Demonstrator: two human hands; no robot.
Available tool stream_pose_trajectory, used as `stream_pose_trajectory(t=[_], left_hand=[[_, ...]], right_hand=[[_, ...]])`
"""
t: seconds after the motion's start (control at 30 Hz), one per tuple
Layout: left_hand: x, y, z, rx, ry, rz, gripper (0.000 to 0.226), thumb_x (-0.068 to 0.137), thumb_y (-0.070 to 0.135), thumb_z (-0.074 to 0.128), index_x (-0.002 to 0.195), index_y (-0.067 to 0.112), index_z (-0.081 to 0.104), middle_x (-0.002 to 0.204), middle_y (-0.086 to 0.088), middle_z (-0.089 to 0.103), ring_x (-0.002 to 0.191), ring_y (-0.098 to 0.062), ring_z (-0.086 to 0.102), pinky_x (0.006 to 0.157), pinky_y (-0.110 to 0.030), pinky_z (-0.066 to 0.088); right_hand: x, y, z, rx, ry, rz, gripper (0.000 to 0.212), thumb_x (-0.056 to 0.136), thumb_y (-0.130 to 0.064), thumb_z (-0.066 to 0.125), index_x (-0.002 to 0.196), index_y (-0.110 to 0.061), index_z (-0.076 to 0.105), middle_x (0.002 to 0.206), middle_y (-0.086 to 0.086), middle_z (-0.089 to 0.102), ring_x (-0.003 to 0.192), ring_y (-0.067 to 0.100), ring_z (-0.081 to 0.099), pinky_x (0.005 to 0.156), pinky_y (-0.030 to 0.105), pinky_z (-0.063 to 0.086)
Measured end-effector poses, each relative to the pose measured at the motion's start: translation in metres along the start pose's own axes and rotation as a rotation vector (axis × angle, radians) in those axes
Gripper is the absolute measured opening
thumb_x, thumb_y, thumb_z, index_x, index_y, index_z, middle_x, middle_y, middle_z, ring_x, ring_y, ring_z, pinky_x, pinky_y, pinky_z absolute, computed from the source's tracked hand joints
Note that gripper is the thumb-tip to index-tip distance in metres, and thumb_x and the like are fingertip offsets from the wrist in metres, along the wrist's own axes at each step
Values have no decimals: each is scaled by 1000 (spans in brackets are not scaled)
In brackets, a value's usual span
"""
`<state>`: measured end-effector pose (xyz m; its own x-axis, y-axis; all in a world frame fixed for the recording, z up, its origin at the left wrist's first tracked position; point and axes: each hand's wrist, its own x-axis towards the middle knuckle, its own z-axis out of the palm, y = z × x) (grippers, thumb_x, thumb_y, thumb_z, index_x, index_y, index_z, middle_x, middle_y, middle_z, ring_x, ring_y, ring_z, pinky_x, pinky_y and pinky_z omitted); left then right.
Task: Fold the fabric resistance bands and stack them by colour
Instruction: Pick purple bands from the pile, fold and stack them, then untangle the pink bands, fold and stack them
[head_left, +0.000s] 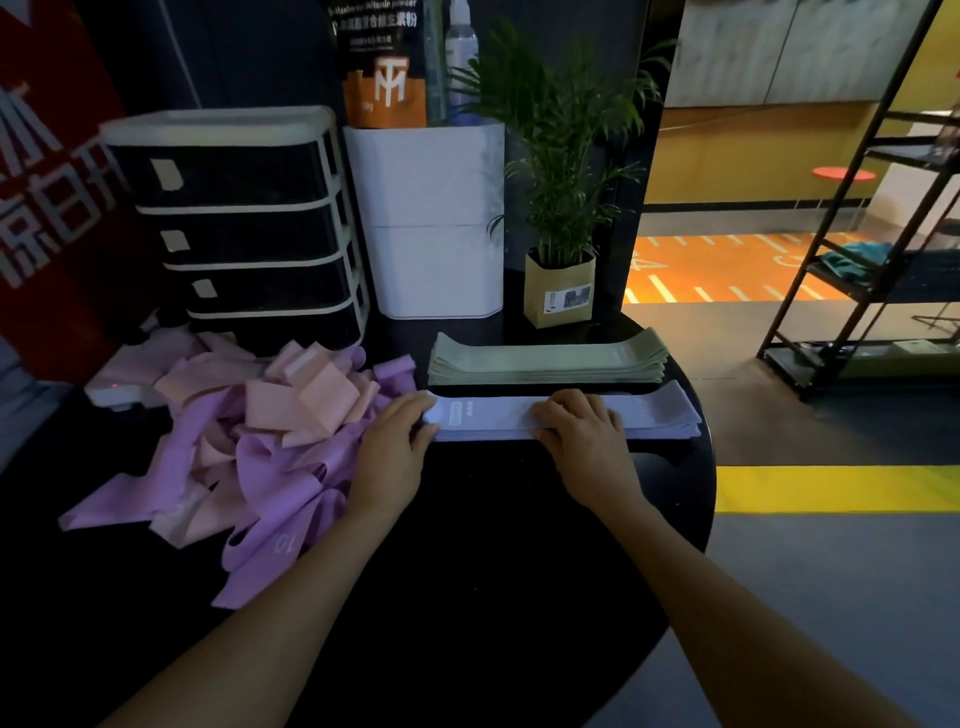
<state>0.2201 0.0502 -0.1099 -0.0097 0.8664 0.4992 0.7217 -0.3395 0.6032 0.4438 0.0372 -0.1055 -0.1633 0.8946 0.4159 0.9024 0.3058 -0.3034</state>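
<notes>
The near scene is dim: the black table (493, 545) swallows detail and the forearms fall into shadow toward the bottom edge. Brighter light comes from the upper right, where the orange floor (727, 270) and the yellow stripe (831, 488) glow. Wide-angle distortion bends the black shelf rack (852, 249) and the drawer unit (239, 218). Fine detail is soft throughout, and the printed text at top is blurred.

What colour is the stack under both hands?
Pale lavender stack, seen in the head view; the green stack lies just behind it.
</notes>
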Motion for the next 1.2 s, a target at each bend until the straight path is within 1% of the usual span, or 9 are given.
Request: stream_pose_trajectory(t=[0.3,0.43,0.57,0.7,0.77,0.87,0.97,1.07,1.2], left_hand=[[-1,0,-1,-5,-15,8,28,85,4,63,112,6,64,119,-5,62,106,-19,57,99,-30,42],[-1,6,-6,-43,-50,-12,27,87,6,60,114,5,63,119,-6,60,107,-21,56,96,-21,37],[11,16,-21,-78,-132,-70,30,91,14,56,120,7,58,116,-9,60,107,-22,55,97,-32,41],[25,22,-52,-173,-123,-85,24,91,7,54,114,5,61,115,-7,63,103,-20,59,93,-26,45],[28,14,-72,-187,-121,-92,21,90,8,55,110,4,62,111,-5,63,100,-16,60,91,-21,46],[27,-6,-102,-197,-87,-143,27,87,21,59,109,5,61,112,-10,64,102,-21,62,93,-33,48],[23,-35,-131,-50,-19,-177,20,88,10,59,108,7,63,109,-4,64,103,-19,60,85,-22,43],[23,-62,-158,32,58,-218,18,87,6,58,104,5,64,102,2,59,98,-16,58,77,-11,38],[31,-104,-186,82,112,-344,25,90,12,56,112,1,60,114,-16,60,104,-28,58,83,-24,40]], right_hand=[[1,-1,-1,-30,-14,2,22,96,-30,47,113,-21,57,118,0,49,112,21,42,92,35,30],[0,-4,-3,-37,-28,18,22,95,-29,49,111,-19,59,119,1,50,112,24,43,91,35,28],[8,-23,-5,-1,-66,31,26,95,-26,50,119,-19,57,124,1,47,117,23,39,94,33,25],[30,-65,-4,60,-111,-4,35,94,-27,51,128,-18,51,129,4,45,122,24,37,97,35,29],[42,-88,0,101,-91,-24,35,93,-23,53,127,-14,53,127,8,48,120,29,39,95,38,32],[59,-120,7,189,-113,-44,36,90,-21,57,125,-11,56,121,12,51,116,34,42,96,40,37],[78,-145,16,272,-144,-75,34,88,-20,61,119,-7,59,113,17,53,112,36,46,98,38,36],[99,-168,20,271,-175,-79,37,90,-24,58,125,-10,55,121,15,50,115,35,45,96,31,29],[127,-187,34,263,-273,-5,47,91,-31,55,134,-15,46,132,14,43,126,35,37,103,33,29]])
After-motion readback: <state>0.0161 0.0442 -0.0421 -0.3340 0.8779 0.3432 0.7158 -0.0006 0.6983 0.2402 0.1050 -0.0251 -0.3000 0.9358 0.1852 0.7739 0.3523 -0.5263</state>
